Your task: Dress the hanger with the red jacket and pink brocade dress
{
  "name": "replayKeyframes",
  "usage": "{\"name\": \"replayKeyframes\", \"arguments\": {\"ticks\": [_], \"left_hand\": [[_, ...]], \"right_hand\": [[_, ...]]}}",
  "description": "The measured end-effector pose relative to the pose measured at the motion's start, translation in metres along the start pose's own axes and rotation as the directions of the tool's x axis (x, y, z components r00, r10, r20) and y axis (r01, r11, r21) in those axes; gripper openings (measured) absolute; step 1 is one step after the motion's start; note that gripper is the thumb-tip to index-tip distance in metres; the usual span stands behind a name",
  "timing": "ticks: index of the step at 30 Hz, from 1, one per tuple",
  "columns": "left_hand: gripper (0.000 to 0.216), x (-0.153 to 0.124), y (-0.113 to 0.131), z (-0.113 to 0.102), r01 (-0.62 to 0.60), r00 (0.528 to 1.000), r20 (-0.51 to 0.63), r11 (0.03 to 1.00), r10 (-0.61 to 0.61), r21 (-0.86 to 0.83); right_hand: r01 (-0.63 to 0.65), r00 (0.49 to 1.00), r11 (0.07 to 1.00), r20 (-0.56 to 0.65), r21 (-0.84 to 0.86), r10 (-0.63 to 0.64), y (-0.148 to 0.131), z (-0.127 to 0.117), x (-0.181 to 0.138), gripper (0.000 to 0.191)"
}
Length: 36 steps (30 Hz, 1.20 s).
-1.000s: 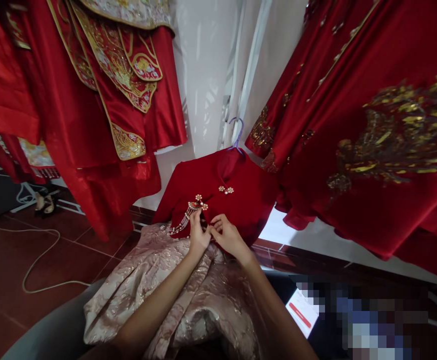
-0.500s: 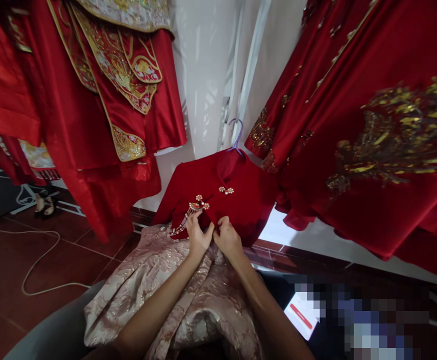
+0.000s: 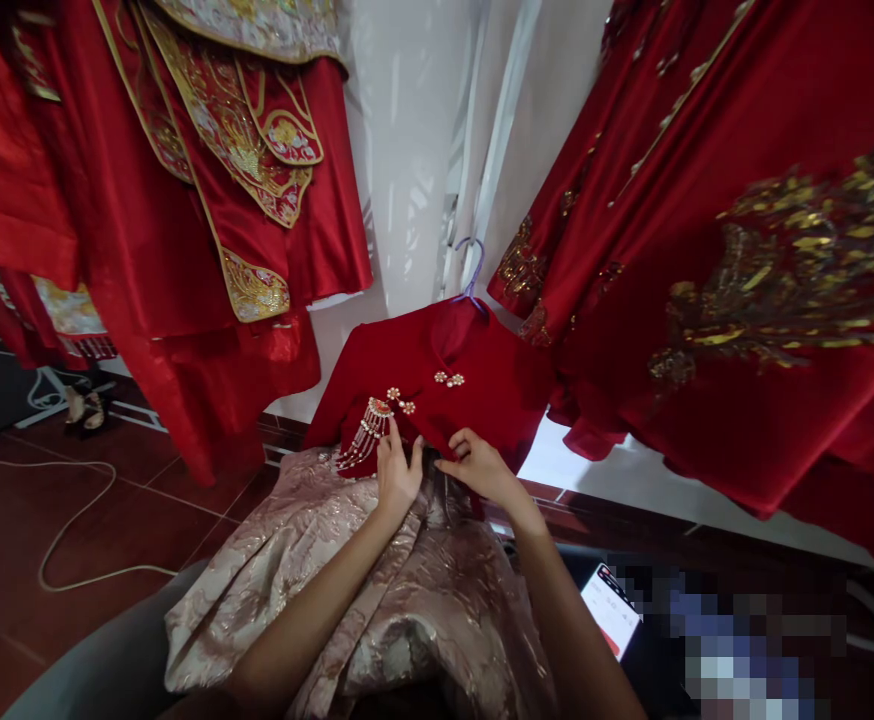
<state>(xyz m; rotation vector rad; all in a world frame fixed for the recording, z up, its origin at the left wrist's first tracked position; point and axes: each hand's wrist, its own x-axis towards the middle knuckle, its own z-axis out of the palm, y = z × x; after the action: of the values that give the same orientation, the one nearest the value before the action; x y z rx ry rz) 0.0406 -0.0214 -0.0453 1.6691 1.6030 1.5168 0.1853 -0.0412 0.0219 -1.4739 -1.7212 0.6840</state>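
A dark red jacket (image 3: pixel 497 405) hangs on a purple hanger (image 3: pixel 471 262), with pearl flower fastenings at its neck and chest. A beaded tassel brooch (image 3: pixel 368 432) lies on its left part. My left hand (image 3: pixel 398 478) rests on the lower front of the jacket just beside the brooch, index finger and thumb stretched apart. To its right, my right hand (image 3: pixel 486 470) is at the jacket's front edge, thumb and forefinger spread with a gap between the tips. Below, a pale pink brocade skirt (image 3: pixel 294 570) with a shiny woven pattern spreads across the lap, its dark waist opening beneath my hands.
Red gowns with gold embroidery hang at left (image 3: pixel 257 200) and right (image 3: pixel 707 400). A lit phone (image 3: pixel 611 610) lies at lower right. A pale cable (image 3: pixel 81 535) runs over the tiled floor (image 3: pixel 144 510), and heeled shoes (image 3: pixel 84 408) stand at far left.
My right hand has moved away from the left, to the right, and its fingers have spread. My left fingers have come off the brooch, whose tassels now show more fully.
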Motion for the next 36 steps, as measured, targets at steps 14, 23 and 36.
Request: {"name": "replayKeyframes", "arguments": {"ticks": [14,23,36], "left_hand": [[0.055,0.005,-0.01,-0.012,-0.244,0.962,-0.122,0.97,0.244,0.02],[0.071,0.008,-0.017,-0.013,-0.274,0.951,-0.121,0.957,0.285,0.096],[0.015,0.027,-0.06,-0.034,-0.123,0.944,-0.314,0.991,0.099,-0.057]], "right_hand": [[-0.001,0.916,0.934,0.375,0.357,-0.142,-0.026,-0.029,-0.009,0.027],[-0.001,0.939,0.954,0.327,0.301,-0.102,-0.018,-0.025,-0.005,0.019],[0.018,0.951,0.951,0.289,0.309,-0.111,-0.019,-0.023,-0.005,0.015]]}}
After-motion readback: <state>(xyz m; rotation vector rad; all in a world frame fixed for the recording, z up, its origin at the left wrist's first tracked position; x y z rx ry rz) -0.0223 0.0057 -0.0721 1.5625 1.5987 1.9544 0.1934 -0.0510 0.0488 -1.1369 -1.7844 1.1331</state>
